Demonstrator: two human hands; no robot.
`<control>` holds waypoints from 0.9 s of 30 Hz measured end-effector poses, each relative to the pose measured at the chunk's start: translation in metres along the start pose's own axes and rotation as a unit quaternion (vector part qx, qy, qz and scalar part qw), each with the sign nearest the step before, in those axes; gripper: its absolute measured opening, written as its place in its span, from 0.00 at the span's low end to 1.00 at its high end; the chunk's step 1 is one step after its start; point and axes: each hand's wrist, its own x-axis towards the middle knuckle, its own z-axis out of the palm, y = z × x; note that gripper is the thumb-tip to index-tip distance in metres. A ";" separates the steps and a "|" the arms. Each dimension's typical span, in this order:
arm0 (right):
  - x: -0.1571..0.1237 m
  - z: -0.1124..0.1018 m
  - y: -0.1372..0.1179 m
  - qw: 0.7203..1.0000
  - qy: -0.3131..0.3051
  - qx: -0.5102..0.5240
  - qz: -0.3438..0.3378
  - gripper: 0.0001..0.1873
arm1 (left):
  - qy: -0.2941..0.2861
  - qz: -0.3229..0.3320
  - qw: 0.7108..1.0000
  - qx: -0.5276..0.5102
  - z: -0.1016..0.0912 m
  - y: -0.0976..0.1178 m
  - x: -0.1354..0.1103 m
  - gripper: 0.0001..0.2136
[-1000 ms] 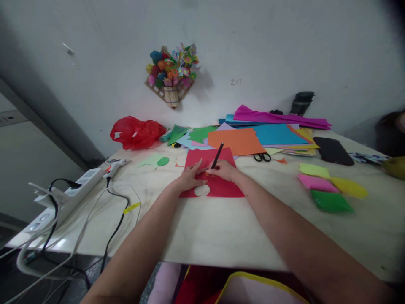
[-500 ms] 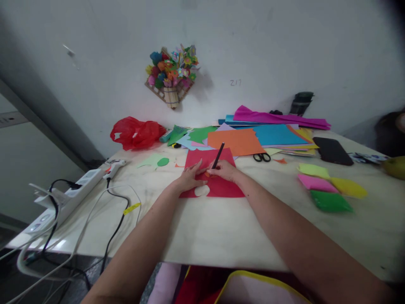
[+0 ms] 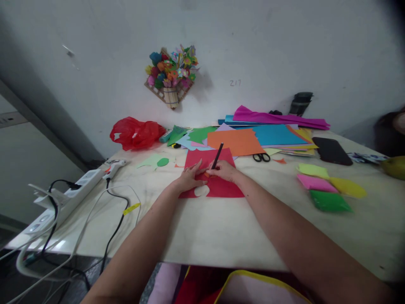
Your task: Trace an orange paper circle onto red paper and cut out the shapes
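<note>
A red sheet of paper (image 3: 226, 188) lies on the table in front of me, with a round hole cut at its lower edge. My left hand (image 3: 190, 176) rests on the sheet's left part, fingers apart and thumb just above the hole. Between my hands a small orange paper piece (image 3: 207, 174) shows on the red sheet, mostly covered by fingers. In my right hand (image 3: 224, 170) is a dark pen (image 3: 217, 156), tilted with its top end up; its tip is hidden behind the fingers.
Scissors (image 3: 261, 157) lie behind, beside an orange sheet (image 3: 236, 142) and stacked coloured papers. On the right are a phone (image 3: 332, 151) and several soft coloured packets (image 3: 330, 200). Leftward stand a power strip (image 3: 66, 198) with cables, a red plastic bag (image 3: 136, 133) and a green paper oval (image 3: 163, 162).
</note>
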 end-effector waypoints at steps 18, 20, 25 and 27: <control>0.002 -0.002 0.004 0.999 0.000 0.042 0.015 0.06 | -0.004 0.002 1.000 0.003 0.000 -0.001 0.001 0.40; 0.001 -0.003 0.004 0.996 0.012 0.079 0.030 0.08 | -0.001 0.000 1.000 0.004 0.000 -0.001 0.001 0.40; 0.000 -0.007 0.005 0.984 0.081 0.153 0.048 0.14 | -0.010 0.020 1.000 -0.014 -0.003 0.003 -0.002 0.39; 0.000 -0.008 0.005 0.980 0.104 0.162 0.059 0.16 | -0.010 0.035 0.999 -0.035 -0.003 0.004 -0.003 0.40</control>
